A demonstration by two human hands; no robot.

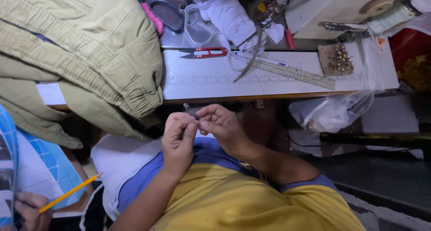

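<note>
Left hand (178,141) and right hand (223,124) meet just below the front edge of the surface (211,80), fingers closed together on a small dark object (191,109), metal tip protruding. Red-handled snips (205,53) and ruler (292,73) lie on the surface.

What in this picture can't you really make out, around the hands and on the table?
- Head view: the small dark item pinched between left hand and right hand is too small and mostly covered by fingers.
- The olive garment hides the table's left part.
- The plastic bag contents are blurred.
- Another person's hand with a pencil is cut off by the frame edge.
</note>
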